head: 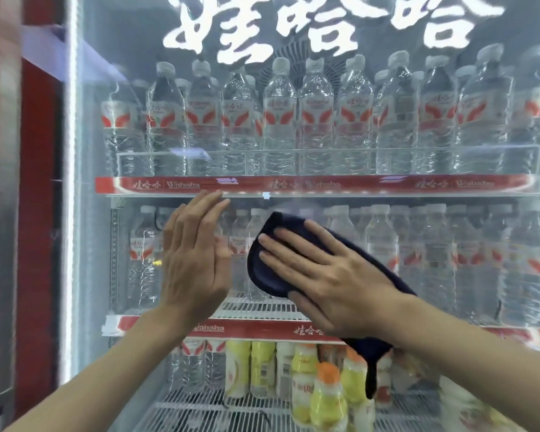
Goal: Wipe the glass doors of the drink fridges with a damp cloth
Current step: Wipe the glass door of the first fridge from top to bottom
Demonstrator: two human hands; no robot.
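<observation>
The right hand [331,275] lies flat, its fingers straight and spread, and presses a dark blue cloth [264,279] against the glass door [131,51] of the drink fridge. It does not grip the cloth but pins it under the palm and fingers. The cloth bulges out in a rounded fold past the fingertips to the left, and a loose tail of it hangs below the wrist, in front of the lowest shelf. The left hand [194,260] is raised just beside the cloth on its left, holding nothing, its fingers straight and close together and pointing up. Whether it touches the glass cannot be told. Both forearms reach up from the lower corners of the view. Behind the glass at the level of the hands stands a row of clear water bottles [434,260] with white caps on a white wire shelf [256,307]. A red label strip [309,184] runs above the hands, and over it stands a taller row of water bottles [278,120] with red and white labels. Below the hands, under a second red strip [262,328], are yellow drink bottles [328,400] with orange caps. Large white characters [309,23] fill the top of the door. A lit white strip [72,182] runs down the door's left edge, next to a red wall [35,213].
</observation>
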